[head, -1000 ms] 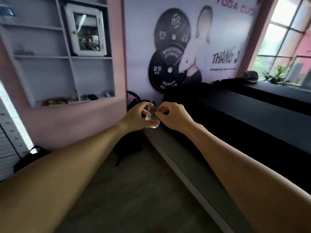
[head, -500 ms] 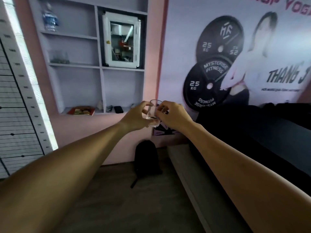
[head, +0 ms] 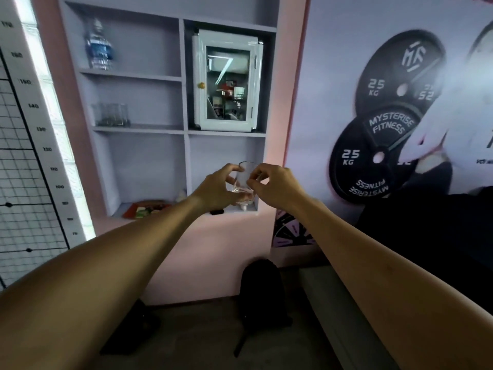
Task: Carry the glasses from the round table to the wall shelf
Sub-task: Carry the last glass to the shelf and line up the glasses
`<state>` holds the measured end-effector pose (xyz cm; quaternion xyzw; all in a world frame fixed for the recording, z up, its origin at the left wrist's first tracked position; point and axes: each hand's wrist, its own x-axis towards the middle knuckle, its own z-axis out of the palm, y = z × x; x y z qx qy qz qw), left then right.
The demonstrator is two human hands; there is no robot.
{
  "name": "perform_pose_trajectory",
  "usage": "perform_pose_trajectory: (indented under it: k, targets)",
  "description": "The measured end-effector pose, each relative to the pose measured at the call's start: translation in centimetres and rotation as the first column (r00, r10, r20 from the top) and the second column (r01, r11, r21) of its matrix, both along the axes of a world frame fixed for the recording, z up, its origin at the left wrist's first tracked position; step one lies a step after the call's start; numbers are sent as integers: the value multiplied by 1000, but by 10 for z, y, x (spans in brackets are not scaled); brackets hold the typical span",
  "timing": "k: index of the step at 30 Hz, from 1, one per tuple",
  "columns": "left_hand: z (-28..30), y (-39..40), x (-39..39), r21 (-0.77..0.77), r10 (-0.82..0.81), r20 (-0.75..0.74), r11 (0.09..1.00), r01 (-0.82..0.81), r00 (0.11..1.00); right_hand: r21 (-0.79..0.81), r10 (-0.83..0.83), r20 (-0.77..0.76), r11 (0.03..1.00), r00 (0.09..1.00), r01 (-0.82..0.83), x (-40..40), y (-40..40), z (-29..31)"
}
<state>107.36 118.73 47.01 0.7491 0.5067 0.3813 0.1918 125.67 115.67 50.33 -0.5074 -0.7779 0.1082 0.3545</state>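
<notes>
A clear drinking glass (head: 244,180) was held upright in mid-air between both hands, in front of the lower right compartment of the wall shelf (head: 184,130). The left hand (head: 217,189) was curled round the glass's left side and base, while the right hand (head: 274,186) pinched its right rim between thumb and forefinger, the remaining fingers bent loosely. The glass was judged to be empty, though blur made this uncertain.

The carrying leg was judged to be nearly finished: the shelf was faced directly and the glass was close before it but not yet set down. On the middle left shelf a cluster of clear glasses (head: 110,114) was seen, blurred, which suggested that some had already been delivered; their number could not be told. The round table was not in view, so what was left there could not be judged.

Elsewhere on the shelf, a water bottle (head: 99,50) stood at upper left, a white glass-fronted cabinet (head: 226,80) filled the upper right compartment, and a red tray (head: 145,209) lay at the bottom. A black backpack (head: 260,292) rested on the floor beneath.
</notes>
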Motion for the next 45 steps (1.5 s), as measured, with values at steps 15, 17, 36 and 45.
perform_pose_trajectory:
  k: [15,17,36,45]
  targets:
    - [16,217,-167,-28,138,74,990,-136,988,43,139,-41,990,989,-137,-165,249,10]
    - [19,243,-185,-21,177,73,984,-176,982,54,177,-37,983,984,-175,-186,285,13]
    - [59,374,-412,131,577,71,803,-581,813,105,520,-7,850,854,-516,-434,480,57]
    - [59,397,-469,145,577,66,802,-580,814,118,462,33,879,886,-463,-500,503,58]
